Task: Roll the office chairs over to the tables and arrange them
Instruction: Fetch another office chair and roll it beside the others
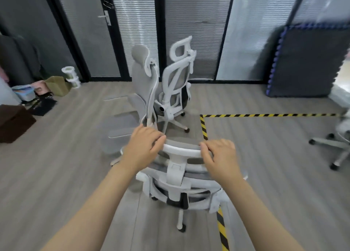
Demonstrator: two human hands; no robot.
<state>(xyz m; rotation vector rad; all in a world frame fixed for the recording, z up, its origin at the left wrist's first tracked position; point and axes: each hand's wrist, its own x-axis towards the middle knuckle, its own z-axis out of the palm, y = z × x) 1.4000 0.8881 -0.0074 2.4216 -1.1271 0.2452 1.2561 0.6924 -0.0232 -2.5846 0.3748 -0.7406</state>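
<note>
Chair gripped by both hands, two chairs directly ahead

Grey wood-plank floor carries everything. Yellow-black hazard tape stuck on it, turning corner near centre, running right and toward camera. Nearest office chair stands on castors across tape. Two more chairs just beyond, close together. Fourth chair base at right edge. Brown box, bags and clutter at left, blurred, possibly packaging. Dark foam mat stands on edge at right wall.
</note>
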